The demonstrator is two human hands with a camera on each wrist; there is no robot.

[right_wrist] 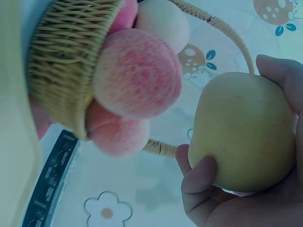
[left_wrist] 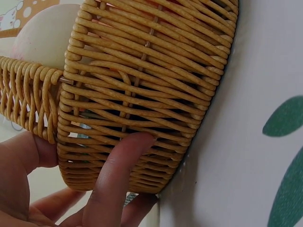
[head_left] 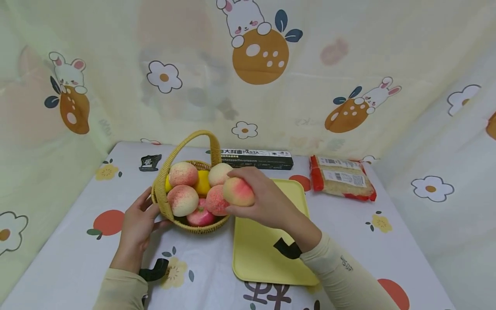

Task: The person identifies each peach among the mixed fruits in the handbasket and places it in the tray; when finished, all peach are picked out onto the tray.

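A wicker basket (head_left: 199, 229) with a tall handle stands on the table, heaped with fruit. Several blushed peaches (head_left: 182, 200) rise above its rim, with a pink-red fruit (head_left: 201, 215) and a yellow one (head_left: 203, 184) among them. My left hand (head_left: 137, 224) holds the basket's left side, its fingers spread against the woven wall (left_wrist: 137, 94) near the foot of the handle. In my right hand (head_left: 267, 200) is a smooth yellow apple (right_wrist: 244, 132) with a red blush, gripped between thumb and fingers. It is close to the basket's right rim, overlapping a peach in the head view.
A yellow tray (head_left: 267, 258) lies right of the basket, under my right forearm. Behind stand a black pasta box (head_left: 263, 160) and, left of the handle, a small black packet (head_left: 150, 163). A red-edged food bag (head_left: 342, 177) lies at the back right. Patterned cloth hangs behind the table.
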